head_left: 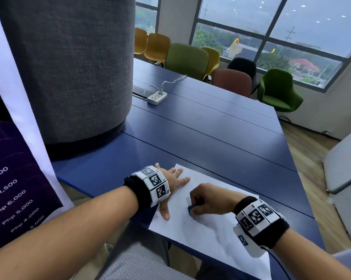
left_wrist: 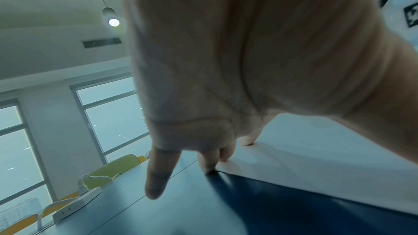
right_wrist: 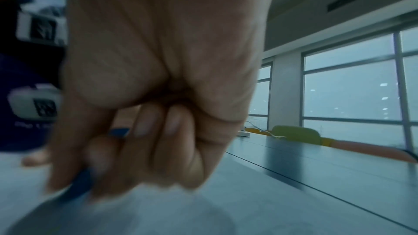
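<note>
A white sheet of paper (head_left: 211,229) lies on the blue table (head_left: 211,128) near its front edge. My left hand (head_left: 170,184) rests flat on the sheet's left part, fingers spread and straight. In the left wrist view its fingertips (left_wrist: 208,169) press down at the edge of the paper (left_wrist: 316,158). My right hand (head_left: 199,205) is curled round a small blue stick-like object (head_left: 190,209) and holds its tip against the middle of the sheet. The right wrist view is blurred and shows the blue object (right_wrist: 79,185) between thumb and fingers.
A wide grey fabric column (head_left: 69,67) stands on the table's left. Further back lies a white power strip (head_left: 157,96) with a cable. Coloured chairs (head_left: 186,57) line the far side. A printed banner (head_left: 13,178) hangs at my left, and a grey panel (head_left: 346,168) is at my right.
</note>
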A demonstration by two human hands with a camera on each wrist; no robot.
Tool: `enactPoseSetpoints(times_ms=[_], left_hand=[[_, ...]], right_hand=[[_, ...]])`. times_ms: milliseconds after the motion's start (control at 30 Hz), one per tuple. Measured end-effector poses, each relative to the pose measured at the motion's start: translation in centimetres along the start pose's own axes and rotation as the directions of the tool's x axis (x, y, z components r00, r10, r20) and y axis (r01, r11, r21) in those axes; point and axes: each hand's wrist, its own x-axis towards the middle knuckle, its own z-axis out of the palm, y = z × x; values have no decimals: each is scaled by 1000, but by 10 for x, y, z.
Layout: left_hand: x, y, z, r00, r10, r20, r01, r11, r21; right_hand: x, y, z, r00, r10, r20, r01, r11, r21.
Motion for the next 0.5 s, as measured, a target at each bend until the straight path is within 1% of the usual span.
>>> enactPoseSetpoints(times_ms=[67, 100, 133, 167, 200, 233, 267, 300, 367, 400, 433, 500], left_hand=[[1, -1, 1, 1000, -3, -2, 4, 1000, 5], [1, -2, 1, 1000, -1, -4, 1, 1000, 5], [1, -2, 1, 1000, 2, -10, -2, 1000, 3], [2, -3, 2, 1000, 5, -18, -5, 1000, 2], [2, -3, 3, 1000, 7, -23, -7, 1000, 3], [1, -3, 3, 1000, 6, -23, -6, 1000, 4], [2, -3, 3, 1000, 6, -20, -6, 1000, 6], [2, -3, 3, 1000, 6, -19, -6, 1000, 7], [3, -3, 3, 1000, 6, -15, -6, 1000, 5], [3, -3, 2, 1000, 6, -10, -5, 1000, 5], [2, -3, 1, 1000, 6, -7, -6, 1000, 6], [1, -2, 1, 1000, 5, -8, -5, 1000, 10]], right_hand=[[-5, -8, 4, 982, -27, 184, 21, 999, 36], [-5, -9, 3, 979, -26, 200, 20, 999, 33], [-2, -6, -1, 989, -7, 146, 5, 1000, 14], [2, -1, -6, 998, 19, 53, -18, 1000, -13], [5, 4, -10, 998, 40, -38, -41, 998, -36], [7, 7, -12, 994, 51, -94, -55, 998, -44], [7, 9, -10, 994, 52, -98, -55, 998, -30], [6, 9, -7, 998, 34, -49, -34, 999, -7], [0, 0, -1, 991, -19, 131, 14, 999, 33], [-1, -2, -1, 983, -30, 179, 23, 999, 36], [0, -2, -3, 987, -25, 161, 20, 999, 32], [4, 2, -9, 1000, 9, 12, -10, 1000, 1]])
